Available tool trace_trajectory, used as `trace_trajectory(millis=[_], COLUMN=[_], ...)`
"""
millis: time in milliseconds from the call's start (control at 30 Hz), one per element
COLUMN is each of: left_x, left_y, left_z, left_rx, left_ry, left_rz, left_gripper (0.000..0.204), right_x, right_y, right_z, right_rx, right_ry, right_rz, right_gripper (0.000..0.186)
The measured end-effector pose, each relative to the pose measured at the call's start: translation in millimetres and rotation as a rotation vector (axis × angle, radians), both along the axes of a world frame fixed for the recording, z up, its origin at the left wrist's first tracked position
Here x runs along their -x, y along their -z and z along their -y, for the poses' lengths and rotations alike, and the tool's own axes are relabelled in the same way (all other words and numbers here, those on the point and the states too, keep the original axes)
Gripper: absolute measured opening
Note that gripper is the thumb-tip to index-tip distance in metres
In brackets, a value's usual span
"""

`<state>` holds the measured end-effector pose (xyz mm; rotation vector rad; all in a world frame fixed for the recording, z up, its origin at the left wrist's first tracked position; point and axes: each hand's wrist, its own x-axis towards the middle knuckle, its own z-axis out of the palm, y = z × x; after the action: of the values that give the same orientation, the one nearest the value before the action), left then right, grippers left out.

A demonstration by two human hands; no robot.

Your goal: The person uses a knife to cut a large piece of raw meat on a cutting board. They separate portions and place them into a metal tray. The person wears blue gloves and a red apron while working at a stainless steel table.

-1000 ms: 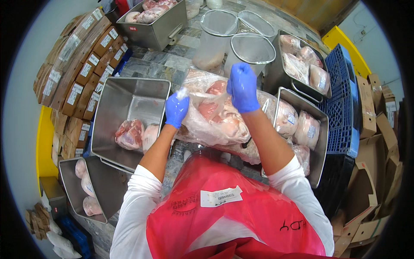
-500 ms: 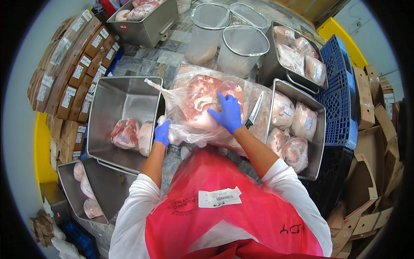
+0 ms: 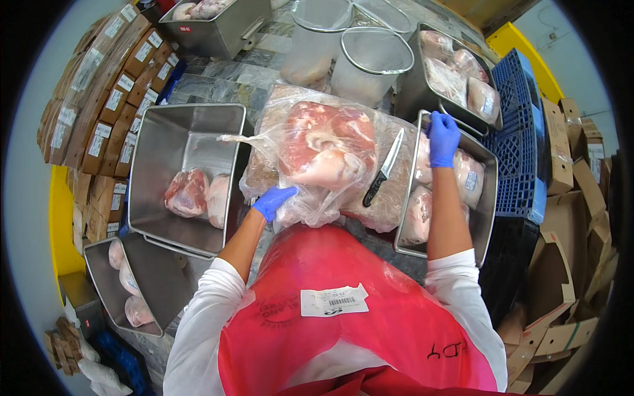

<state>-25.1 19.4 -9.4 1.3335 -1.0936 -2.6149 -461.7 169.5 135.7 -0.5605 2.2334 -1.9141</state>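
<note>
- We count one large piece of meat point(image 3: 327, 142), lying in one clear plastic bag point(image 3: 310, 206) on the plastic-covered tabletop point(image 3: 396, 177).
- We count one black-handled knife point(image 3: 384, 171), lying on the tabletop just to the right of the meat.
- We count five metal tubs: a left tub point(image 3: 211, 132) with two pieces, a lower-left tub point(image 3: 158, 270) with three, an upper-right tub point(image 3: 411, 99) with four in view, a far tub point(image 3: 208, 39) cut off by the picture's edge, and a right tub point(image 3: 485, 221) whose pieces our arm partly hides.
- We count three tall see-through bins point(image 3: 363, 82) with round metal rims, standing beyond the tabletop.
- Our left grip point(image 3: 276, 202), in a blue glove, is closed on the near left edge of the bag; the meat lies just beyond it and to its right.
- Our right grip point(image 3: 444, 140), also blue-gloved, is over the right tub with its fingers curled; we cannot tell whether it holds anything. The meat lies to its left, well apart, with the knife between.
</note>
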Motion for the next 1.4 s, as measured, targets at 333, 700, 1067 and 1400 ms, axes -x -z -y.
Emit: trace_trajectory(millis=[333, 700, 1067, 1400], left_x=[16.3, 5.6, 10.1, 13.7], left_y=[1.3, 22.2, 0.1, 20.9], left_z=[-14.9, -11.9, -16.5, -0.2], left_rx=[-0.174, -0.223, -0.244, 0.296], left_ry=[-0.141, -0.152, -0.113, 0.239], left_rz=[-0.181, -0.181, -0.231, 0.205], left_gripper=[0.040, 0.040, 0.047, 0.041], right_x=[-132.5, -66.0, -107.8, -36.0], right_y=[74.6, 59.9, 82.7, 161.2], right_z=[-6.3, -77.4, 18.3, -49.3], right_rx=[-0.662, -0.721, -0.579, -0.580], right_ry=[-0.521, -0.142, -0.303, -0.059], right_rz=[-0.288, -0.352, -0.285, -0.324], right_gripper=[0.032, 0.013, 0.062, 0.033])
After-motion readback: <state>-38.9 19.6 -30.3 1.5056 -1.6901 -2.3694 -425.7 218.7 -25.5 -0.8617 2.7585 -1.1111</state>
